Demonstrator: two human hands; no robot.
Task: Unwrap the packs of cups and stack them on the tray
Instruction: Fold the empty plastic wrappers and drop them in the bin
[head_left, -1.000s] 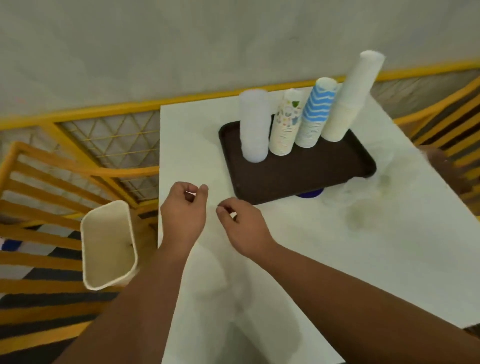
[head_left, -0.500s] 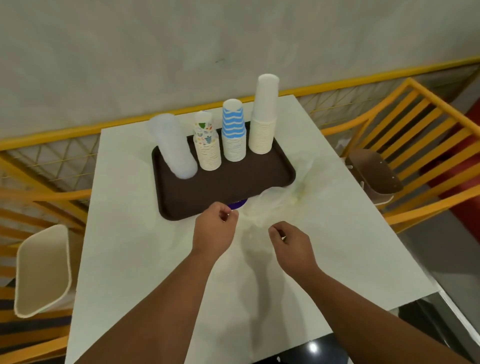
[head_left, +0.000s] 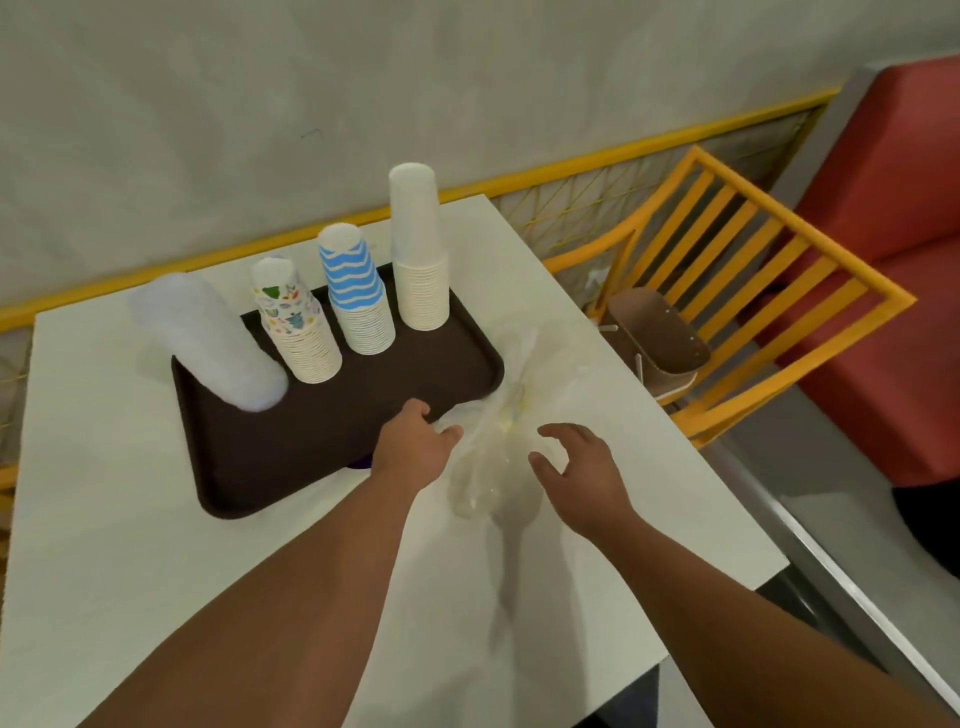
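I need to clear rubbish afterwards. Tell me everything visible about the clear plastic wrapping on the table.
The clear plastic wrapping is thin, see-through film, crumpled and empty, with a faint yellowish tint. It lies loose on the white table, right of the brown tray and against its near right corner. The left hand touches its left edge; the right hand hovers open at its right side.

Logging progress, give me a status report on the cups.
Left hand and right hand open at clear wrapper. Four cup stacks upright on tray. Nothing blocking.
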